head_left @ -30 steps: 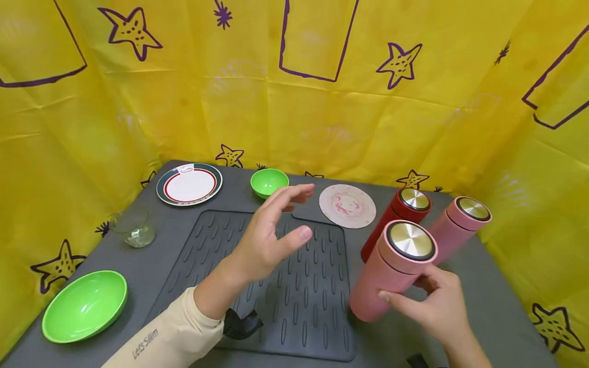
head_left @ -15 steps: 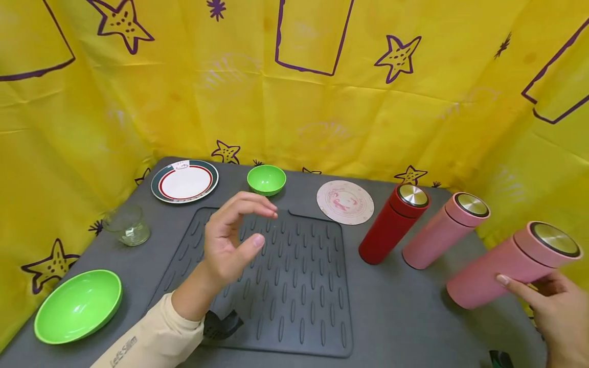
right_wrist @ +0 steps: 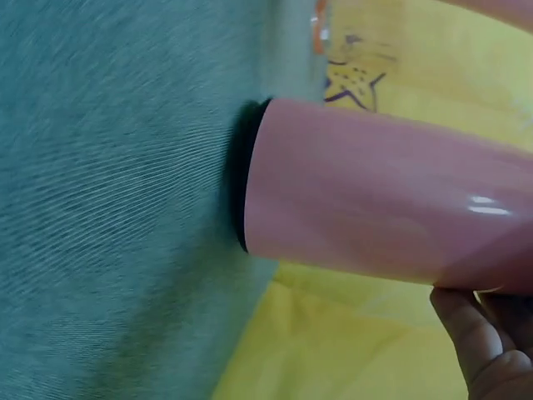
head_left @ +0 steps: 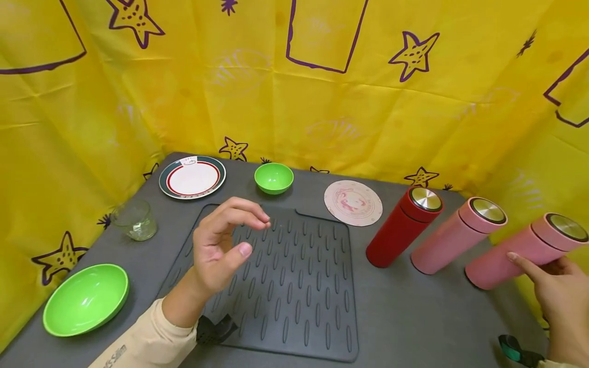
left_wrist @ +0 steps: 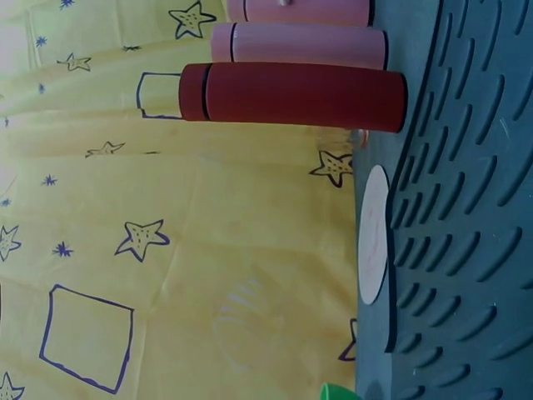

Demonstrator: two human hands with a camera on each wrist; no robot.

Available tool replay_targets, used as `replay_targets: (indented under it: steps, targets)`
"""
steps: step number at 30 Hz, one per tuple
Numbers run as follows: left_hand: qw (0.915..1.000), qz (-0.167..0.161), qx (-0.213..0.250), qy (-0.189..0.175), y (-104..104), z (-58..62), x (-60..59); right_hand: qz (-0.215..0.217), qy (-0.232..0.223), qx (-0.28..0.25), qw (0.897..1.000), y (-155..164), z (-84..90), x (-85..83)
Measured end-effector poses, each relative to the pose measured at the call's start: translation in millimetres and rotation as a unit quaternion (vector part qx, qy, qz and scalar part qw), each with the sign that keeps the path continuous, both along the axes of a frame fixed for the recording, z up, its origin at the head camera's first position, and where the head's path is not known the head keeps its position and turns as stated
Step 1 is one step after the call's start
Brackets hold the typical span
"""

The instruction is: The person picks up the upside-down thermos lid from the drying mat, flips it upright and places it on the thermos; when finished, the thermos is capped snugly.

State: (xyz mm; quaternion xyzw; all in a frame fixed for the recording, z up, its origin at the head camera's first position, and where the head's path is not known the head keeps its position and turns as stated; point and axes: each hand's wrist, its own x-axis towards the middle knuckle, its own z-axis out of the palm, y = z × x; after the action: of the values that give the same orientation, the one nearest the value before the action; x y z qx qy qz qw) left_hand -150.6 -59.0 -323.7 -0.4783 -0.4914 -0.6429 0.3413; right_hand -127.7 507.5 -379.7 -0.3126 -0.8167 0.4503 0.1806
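Note:
My right hand holds a pink flask at the table's right edge, index finger laid along its side and thumb behind it. In the right wrist view that pink flask stands with its black base on the grey table, and my fingertips touch its side. A second pink flask and a red flask stand in a row to its left. My left hand hovers over the dark ribbed mat, fingers loosely curled and holding nothing. The left wrist view shows the red flask and the mat.
A round patterned coaster, a small green bowl and a red-rimmed plate lie along the back. A glass and a large green bowl sit at the left. Yellow star-printed cloth walls the table in.
My right hand carried the pink flask from in front of the other two to the far right and stood it on the table. My left hand drew back and curled over the mat.

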Motion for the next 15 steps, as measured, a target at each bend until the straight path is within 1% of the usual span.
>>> replay_targets:
  steps: [5, 9, 12, 15]
  targets:
    - [0.9998, -0.006, 0.006, -0.016, -1.3, -4.4, -1.5, -0.008, 0.018, -0.01, 1.0, 1.9, -2.4, 1.9]
    - [0.9995, -0.01, 0.007, -0.029, -2.1, -7.1, -1.8, -0.037, 0.009, 0.009, 0.999, -1.8, -4.8, -3.9]
    - [0.9993, -0.009, -0.002, -0.037, -1.9, -8.8, -1.9, -0.055, 0.015, 0.014, 0.998, -5.8, -7.4, -8.1]
    - [0.999, -0.006, -0.007, -0.043, -1.1, -10.2, -2.6, -0.062, 0.03, 0.006, 0.998, -7.7, -9.4, -9.9]
